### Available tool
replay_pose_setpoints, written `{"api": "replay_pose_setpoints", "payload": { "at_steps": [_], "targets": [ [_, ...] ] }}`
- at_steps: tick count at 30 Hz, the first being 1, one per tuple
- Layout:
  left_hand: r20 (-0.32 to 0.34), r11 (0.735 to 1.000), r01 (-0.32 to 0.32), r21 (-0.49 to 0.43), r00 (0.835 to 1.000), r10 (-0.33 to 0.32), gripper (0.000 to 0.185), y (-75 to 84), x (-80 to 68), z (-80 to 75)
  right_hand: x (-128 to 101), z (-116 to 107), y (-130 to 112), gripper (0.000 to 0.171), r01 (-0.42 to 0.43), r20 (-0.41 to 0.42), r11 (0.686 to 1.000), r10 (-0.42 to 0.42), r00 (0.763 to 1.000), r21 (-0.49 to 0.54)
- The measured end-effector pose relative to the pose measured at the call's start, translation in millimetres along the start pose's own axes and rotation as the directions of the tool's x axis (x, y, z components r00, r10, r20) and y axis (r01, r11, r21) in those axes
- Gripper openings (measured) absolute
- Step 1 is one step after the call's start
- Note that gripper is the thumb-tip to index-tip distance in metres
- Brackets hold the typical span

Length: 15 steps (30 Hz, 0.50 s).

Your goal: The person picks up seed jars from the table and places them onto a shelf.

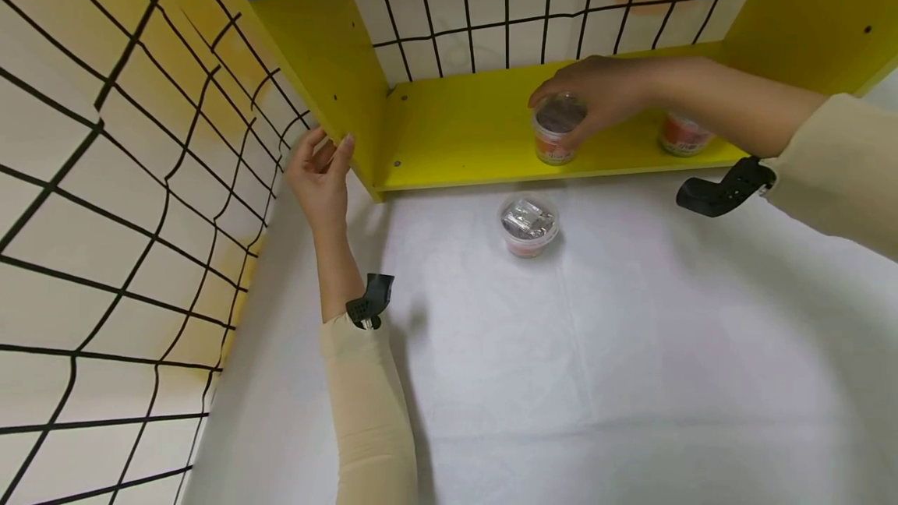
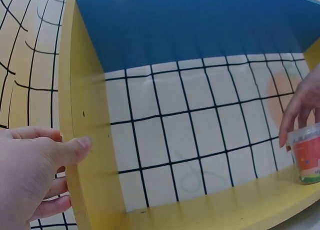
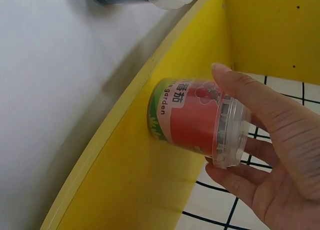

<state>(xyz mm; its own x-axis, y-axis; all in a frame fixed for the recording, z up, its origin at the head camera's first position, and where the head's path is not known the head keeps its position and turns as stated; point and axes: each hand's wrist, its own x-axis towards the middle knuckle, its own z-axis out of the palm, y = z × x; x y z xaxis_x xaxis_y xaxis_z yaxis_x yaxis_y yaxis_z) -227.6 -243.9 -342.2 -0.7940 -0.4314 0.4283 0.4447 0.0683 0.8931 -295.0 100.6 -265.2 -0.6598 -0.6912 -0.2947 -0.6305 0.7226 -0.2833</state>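
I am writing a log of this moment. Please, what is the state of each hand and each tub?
Right hand: grips the tub on the shelf by its lid.
Left hand: holds the shelf's side panel.
Gripped tub: upright on the yellow shelf, lidded.
Second shelf tub: upright, untouched.
Table tub: upright on the white table, lidded.

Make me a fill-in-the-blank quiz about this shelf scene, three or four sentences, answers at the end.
1. The right hand grips a tub standing on the ____ shelf.
2. The left hand holds the shelf unit's ____ side panel.
3. A second tub stands on the ____ cloth in front of the shelf.
4. The board above the shelf is ____.

Missing words: yellow; left; white; blue
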Motion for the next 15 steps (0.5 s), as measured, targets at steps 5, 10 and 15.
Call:
{"api": "replay_pose_setpoints", "payload": {
  "at_steps": [5, 10, 15],
  "targets": [
    [0.005, 0.999, -0.031, 0.013, 1.0, 0.031, 0.027, -0.3, -0.3, 0.6, 0, 0, 1, 0.079, -0.032, 0.027, 0.999, 0.032, 0.999, 0.019],
    [0.002, 0.999, -0.043, 0.018, 0.999, 0.043, 0.028, -3.3, -0.6, 1.7, 1, 4, 6, 0.083, -0.033, 0.04, 0.998, 0.031, 0.999, 0.047],
    [0.01, 0.999, -0.044, 0.025, 0.999, 0.044, 0.028, -5.6, -0.9, 3.7, -3, 8, 11, 0.092, -0.048, 0.038, 0.996, 0.045, 0.998, 0.079]
  ]
}}
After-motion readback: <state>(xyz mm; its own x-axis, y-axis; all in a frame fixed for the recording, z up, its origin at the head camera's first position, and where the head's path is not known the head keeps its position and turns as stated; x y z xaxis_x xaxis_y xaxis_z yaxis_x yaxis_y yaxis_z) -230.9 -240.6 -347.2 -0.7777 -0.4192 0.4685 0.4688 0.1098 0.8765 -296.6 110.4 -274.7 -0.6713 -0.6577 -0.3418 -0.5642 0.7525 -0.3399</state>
